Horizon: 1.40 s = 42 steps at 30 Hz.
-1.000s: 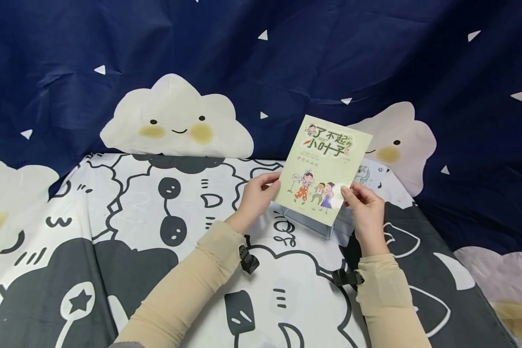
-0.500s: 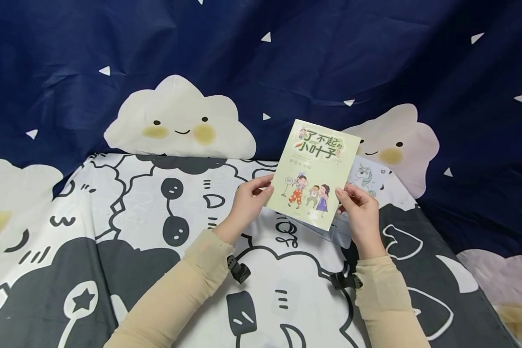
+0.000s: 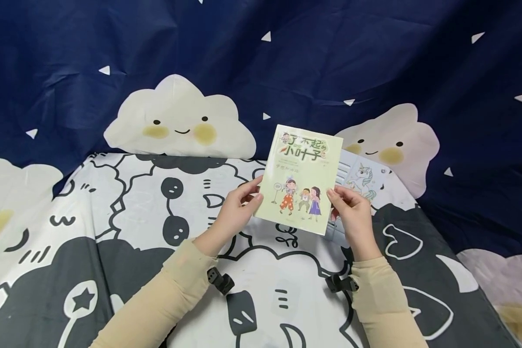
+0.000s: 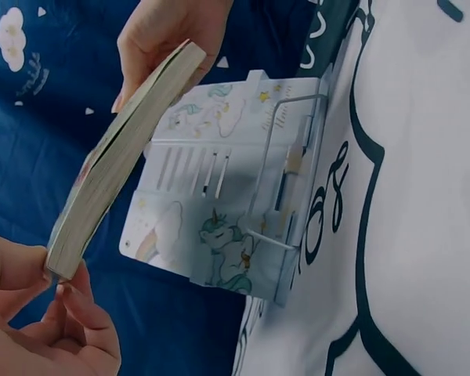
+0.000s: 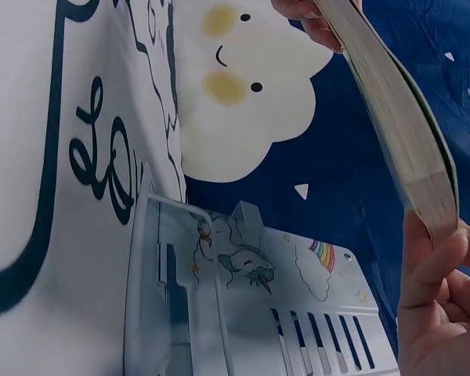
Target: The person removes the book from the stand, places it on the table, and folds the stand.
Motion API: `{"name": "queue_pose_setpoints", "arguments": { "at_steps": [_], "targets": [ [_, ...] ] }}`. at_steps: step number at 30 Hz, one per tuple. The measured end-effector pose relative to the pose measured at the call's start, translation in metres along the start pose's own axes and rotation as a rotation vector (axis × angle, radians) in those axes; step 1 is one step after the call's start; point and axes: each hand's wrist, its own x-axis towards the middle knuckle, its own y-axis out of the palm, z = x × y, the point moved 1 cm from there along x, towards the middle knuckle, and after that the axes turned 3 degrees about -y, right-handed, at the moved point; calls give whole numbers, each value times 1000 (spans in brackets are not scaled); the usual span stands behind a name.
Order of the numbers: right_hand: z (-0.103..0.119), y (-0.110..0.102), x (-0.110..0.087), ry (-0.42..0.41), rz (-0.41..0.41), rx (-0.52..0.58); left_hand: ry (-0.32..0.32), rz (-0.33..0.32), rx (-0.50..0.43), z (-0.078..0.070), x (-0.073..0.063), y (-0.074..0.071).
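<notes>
A pale green paperback book (image 3: 302, 169) with cartoon children and Chinese lettering on its cover is held up, closed, between both hands. My left hand (image 3: 238, 207) pinches its left edge between thumb and fingers. On the opposite edge, low down, my right hand (image 3: 355, 212) grips it the same way. Behind the book stands a light-blue book stand (image 3: 362, 178) printed with unicorns, partly hidden in the head view. The left wrist view shows its slotted back plate (image 4: 233, 243) and wire holder, with the book apart from it. Page edges of the book (image 5: 399, 117) face the right wrist camera.
A cloth with black-and-white sheep drawings (image 3: 148, 208) covers the table. At the back hangs a dark blue curtain (image 3: 313, 58) with smiling clouds and small white triangles. A black strap mount (image 3: 220, 281) sits on the left wrist, another (image 3: 341, 284) on the right.
Both hands have carried the book to the left and slightly down, away from the stand. It is turned a little more upright, and more of the stand shows behind it.
</notes>
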Motion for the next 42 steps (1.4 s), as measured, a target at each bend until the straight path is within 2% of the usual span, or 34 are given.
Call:
{"name": "queue_pose_setpoints", "arguments": {
  "at_steps": [12,23,34,42],
  "targets": [
    [2,10,-7,-22,64,53,10,76,-41,-4,-17,-17],
    [6,20,-16,4,136,64,-13,66,-57,-6,-30,-33],
    [5,32,-24,23,206,39,-25,77,-82,0,-39,-47],
    [3,44,-34,36,271,2,-70,29,-83,8,-47,-62]
  ]
}}
